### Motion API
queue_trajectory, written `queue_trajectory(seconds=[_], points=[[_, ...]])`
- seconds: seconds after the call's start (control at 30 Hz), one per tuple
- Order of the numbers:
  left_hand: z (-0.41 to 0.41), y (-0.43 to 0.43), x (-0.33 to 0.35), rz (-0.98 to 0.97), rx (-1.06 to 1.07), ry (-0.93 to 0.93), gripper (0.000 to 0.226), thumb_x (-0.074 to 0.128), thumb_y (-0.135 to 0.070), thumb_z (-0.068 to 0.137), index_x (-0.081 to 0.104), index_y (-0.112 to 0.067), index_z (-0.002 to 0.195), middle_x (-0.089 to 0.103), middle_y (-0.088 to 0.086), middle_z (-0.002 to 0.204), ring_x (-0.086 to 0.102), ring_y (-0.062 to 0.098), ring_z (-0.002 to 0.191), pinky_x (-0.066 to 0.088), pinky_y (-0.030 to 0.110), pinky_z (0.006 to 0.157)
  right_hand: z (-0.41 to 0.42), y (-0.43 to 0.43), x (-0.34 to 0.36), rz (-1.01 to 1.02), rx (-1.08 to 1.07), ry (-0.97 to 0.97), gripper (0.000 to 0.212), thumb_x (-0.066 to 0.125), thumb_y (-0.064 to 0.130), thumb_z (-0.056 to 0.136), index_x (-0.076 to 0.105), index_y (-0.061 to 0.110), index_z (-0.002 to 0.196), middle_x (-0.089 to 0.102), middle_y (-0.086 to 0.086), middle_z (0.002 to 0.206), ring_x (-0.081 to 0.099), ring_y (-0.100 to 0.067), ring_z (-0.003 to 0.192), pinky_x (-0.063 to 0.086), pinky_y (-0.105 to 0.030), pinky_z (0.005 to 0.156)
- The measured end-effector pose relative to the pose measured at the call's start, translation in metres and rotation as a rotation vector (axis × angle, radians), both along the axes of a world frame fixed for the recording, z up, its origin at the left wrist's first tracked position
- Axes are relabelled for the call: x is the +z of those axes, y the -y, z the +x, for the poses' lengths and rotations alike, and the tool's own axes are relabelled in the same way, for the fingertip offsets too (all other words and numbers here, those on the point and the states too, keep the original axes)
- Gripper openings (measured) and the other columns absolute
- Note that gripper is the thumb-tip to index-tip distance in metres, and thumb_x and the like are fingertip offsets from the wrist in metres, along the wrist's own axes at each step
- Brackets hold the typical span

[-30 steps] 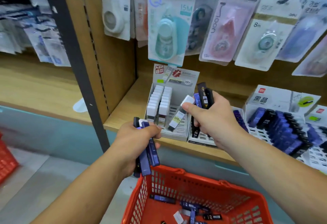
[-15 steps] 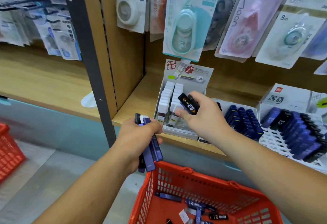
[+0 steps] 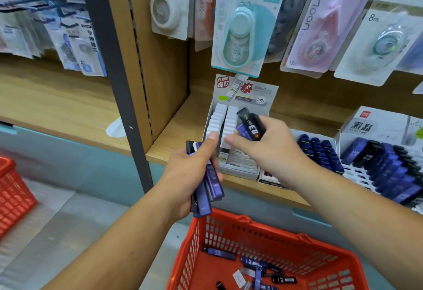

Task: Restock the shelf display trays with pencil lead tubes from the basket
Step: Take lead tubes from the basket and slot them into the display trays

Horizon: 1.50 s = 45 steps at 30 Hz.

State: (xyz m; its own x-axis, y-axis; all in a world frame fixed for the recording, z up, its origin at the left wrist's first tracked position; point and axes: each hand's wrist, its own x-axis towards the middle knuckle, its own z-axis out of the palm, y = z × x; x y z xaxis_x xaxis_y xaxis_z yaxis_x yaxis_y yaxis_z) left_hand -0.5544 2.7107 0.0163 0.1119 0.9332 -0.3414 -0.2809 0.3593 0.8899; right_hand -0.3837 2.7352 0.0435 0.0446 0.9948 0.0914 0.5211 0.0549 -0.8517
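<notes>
Two hands' fingers (image 3: 238, 141) clutch tubes (image 3: 204, 198) — L hand (image 3: 185, 170) blue (near basket (image 3: 297, 255)), R hand (image 3: 274, 150) dark.

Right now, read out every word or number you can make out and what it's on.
"15M": teal correction-tape card
"8m": clear correction-tape card
"黑晶": grey cardboard display header
"HB 0.5": black lead tube below it
"100": white display box header
Remaining print is too blurred.
</notes>
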Motion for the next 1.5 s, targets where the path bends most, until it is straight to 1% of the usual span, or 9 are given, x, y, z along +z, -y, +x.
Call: queue_trajectory(seconds=[0.07, 0.2, 0.33, 0.43, 0.63, 0.8, 1.13, 1.3, 1.5], points=[[0.009, 0.003, 0.002, 0.022, -0.105, -0.001, 0.05, 0.069, -0.062, 0.086, 0.065, -0.013, 0.096, 0.063, 0.007, 0.078, 0.062, 0.02, 0.057, 0.052, 0.027, 0.052, 0.009, 0.01, 0.01, -0.157, 0.076, -0.224, 0.024, 0.084, 0.034, 0.085, 0.072, 0.016, 0.096, 0.058, 0.003, 0.062, 0.047, -0.013, 0.05, 0.036, -0.026, 0.045], [0.032, 0.006, 0.008, 0.071, -0.207, 0.082, 0.053, 0.059, -0.063, 0.092, 0.075, -0.017, 0.113, 0.058, 0.007, 0.075, 0.057, 0.018, 0.055, 0.049, 0.026, 0.05, 0.028, 0.02, 0.012, -0.332, 0.194, -0.354, 0.022, 0.081, 0.033, 0.089, 0.075, 0.018, 0.104, 0.052, -0.007, 0.061, 0.036, -0.019, 0.049, 0.025, -0.028, 0.047], [0.048, 0.005, 0.008, 0.085, -0.246, 0.135, 0.043, 0.057, -0.065, 0.092, 0.081, -0.034, 0.107, 0.055, 0.005, 0.072, 0.054, 0.017, 0.054, 0.048, 0.027, 0.052, 0.042, 0.029, 0.004, -0.337, 0.209, -0.398, 0.025, 0.078, 0.016, 0.09, 0.073, 0.012, 0.114, 0.059, -0.017, 0.073, 0.04, -0.014, 0.047, 0.028, -0.023, 0.042], [0.052, 0.004, 0.002, 0.093, -0.279, 0.101, 0.05, 0.065, -0.063, 0.085, 0.08, -0.021, 0.106, 0.057, 0.005, 0.071, 0.053, 0.018, 0.052, 0.046, 0.027, 0.051, 0.045, 0.03, -0.001, -0.304, 0.161, -0.4, 0.021, 0.078, 0.015, 0.089, 0.072, 0.011, 0.109, 0.053, -0.011, 0.062, 0.038, -0.014, 0.045, 0.028, -0.024, 0.041], [0.047, 0.001, -0.003, 0.111, -0.303, -0.009, 0.025, 0.077, -0.021, 0.089, 0.062, -0.012, 0.071, 0.055, 0.007, 0.059, 0.052, 0.015, 0.045, 0.041, 0.023, 0.042, 0.054, 0.025, -0.003, -0.366, 0.098, -0.518, 0.023, 0.076, 0.031, 0.091, 0.068, 0.01, 0.095, 0.052, -0.011, 0.068, 0.04, -0.022, 0.056, 0.025, -0.027, 0.044], [0.051, -0.006, -0.003, 0.024, -0.174, 0.083, 0.027, 0.076, -0.039, 0.088, 0.064, -0.016, 0.08, 0.062, 0.003, 0.069, 0.061, 0.015, 0.053, 0.048, 0.025, 0.047, 0.059, 0.031, -0.001, -0.486, 0.095, -0.64, 0.031, 0.075, 0.036, 0.083, 0.064, 0.009, 0.093, 0.054, -0.009, 0.064, 0.047, -0.02, 0.056, 0.024, -0.023, 0.039], [0.067, 0.0, 0.0, 0.012, -0.194, 0.117, 0.02, 0.07, -0.022, 0.095, 0.065, -0.009, 0.081, 0.061, 0.008, 0.067, 0.059, 0.016, 0.054, 0.049, 0.025, 0.045, 0.065, 0.038, -0.004, -0.41, 0.06, -0.622, 0.019, 0.079, 0.022, 0.087, 0.067, 0.011, 0.094, 0.055, -0.008, 0.074, 0.042, -0.016, 0.05, 0.026, -0.022, 0.039], [0.07, -0.002, 0.001, 0.04, -0.034, 0.183, 0.03, 0.074, -0.037, 0.086, 0.064, -0.01, 0.089, 0.06, 0.018, 0.089, 0.063, 0.031, 0.08, 0.062, 0.051, 0.072, 0.063, 0.052, -0.004, -0.496, 0.131, -0.515, 0.034, 0.085, 0.02, 0.082, 0.065, 0.004, 0.105, 0.064, -0.011, 0.075, 0.042, -0.017, 0.049, 0.023, -0.023, 0.04], [0.069, 0.002, 0.0, 0.08, 0.072, 0.112, 0.011, 0.072, -0.02, 0.094, 0.066, -0.01, 0.092, 0.061, 0.012, 0.086, 0.059, 0.027, 0.073, 0.056, 0.038, 0.064, 0.066, 0.057, -0.001, -0.542, 0.18, -0.546, 0.037, 0.082, 0.013, 0.082, 0.066, -0.002, 0.111, 0.063, -0.012, 0.074, 0.04, -0.014, 0.049, 0.023, -0.022, 0.04]])
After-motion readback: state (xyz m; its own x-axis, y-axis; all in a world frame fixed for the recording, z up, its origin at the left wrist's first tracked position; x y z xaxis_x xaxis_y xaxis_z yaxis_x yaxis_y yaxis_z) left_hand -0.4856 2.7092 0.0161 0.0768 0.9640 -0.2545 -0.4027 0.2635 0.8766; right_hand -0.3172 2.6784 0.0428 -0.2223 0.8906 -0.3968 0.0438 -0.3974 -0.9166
